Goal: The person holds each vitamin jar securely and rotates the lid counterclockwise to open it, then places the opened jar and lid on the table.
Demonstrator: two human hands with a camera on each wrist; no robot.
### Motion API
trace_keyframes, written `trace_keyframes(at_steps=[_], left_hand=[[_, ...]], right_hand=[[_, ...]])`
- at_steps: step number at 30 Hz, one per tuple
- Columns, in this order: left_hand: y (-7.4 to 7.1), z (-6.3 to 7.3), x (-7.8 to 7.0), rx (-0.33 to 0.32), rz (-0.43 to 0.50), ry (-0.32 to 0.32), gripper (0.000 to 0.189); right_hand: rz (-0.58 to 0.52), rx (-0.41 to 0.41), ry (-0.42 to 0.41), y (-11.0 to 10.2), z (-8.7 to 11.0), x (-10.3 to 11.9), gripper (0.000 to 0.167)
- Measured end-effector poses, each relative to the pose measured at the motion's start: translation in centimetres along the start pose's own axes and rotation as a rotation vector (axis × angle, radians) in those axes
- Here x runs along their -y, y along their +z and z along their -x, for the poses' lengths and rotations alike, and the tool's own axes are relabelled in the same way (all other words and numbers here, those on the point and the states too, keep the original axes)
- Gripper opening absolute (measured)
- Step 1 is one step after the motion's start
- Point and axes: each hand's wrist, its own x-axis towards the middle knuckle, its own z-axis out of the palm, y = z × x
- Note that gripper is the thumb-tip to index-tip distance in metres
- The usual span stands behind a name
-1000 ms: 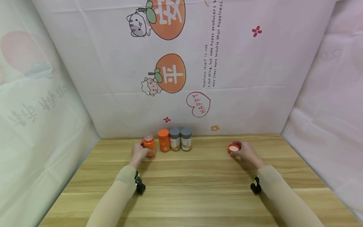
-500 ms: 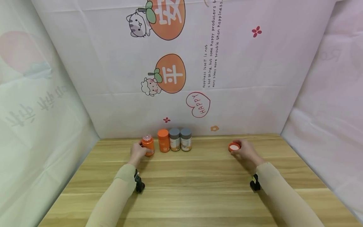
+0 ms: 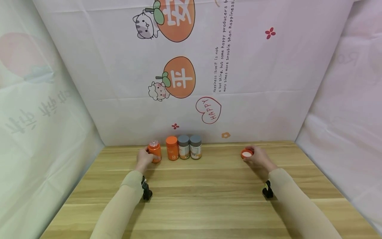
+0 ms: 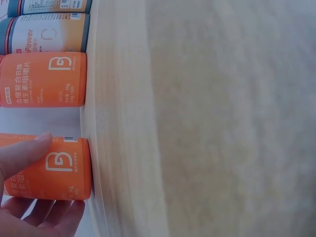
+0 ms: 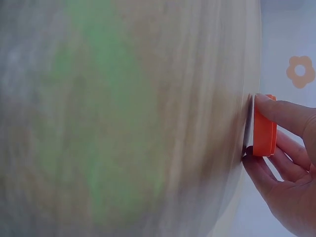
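A hand could pass over the wooden table (image 3: 219,166) between the rightmost grey-lidded jar (image 3: 195,147) and the orange cap (image 3: 246,154); behind, the printed backdrop (image 3: 256,99) bars the way, and only a narrow gap parts the orange jar (image 3: 172,148) from the held orange bottle (image 3: 155,151)

In the head view, the held orange bottle (image 3: 154,152) hides some fingers of the left grip (image 3: 144,160), and its lettering is too small to read. The left wrist view cuts off that bottle's top at the edge, while the right wrist view crops the right grip (image 5: 294,187) and shows much of the worktop (image 5: 113,123) blurred.
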Motion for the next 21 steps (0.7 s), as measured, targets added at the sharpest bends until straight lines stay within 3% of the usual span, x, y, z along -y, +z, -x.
trace_keyframes(at_steps=[21], left_hand=[[-0.17,-0.4,0.2,-0.005,0.014,0.018,0.068]], right_hand=[[0.014,-0.018,-0.018,0.04,-0.43,-0.71,0.06]])
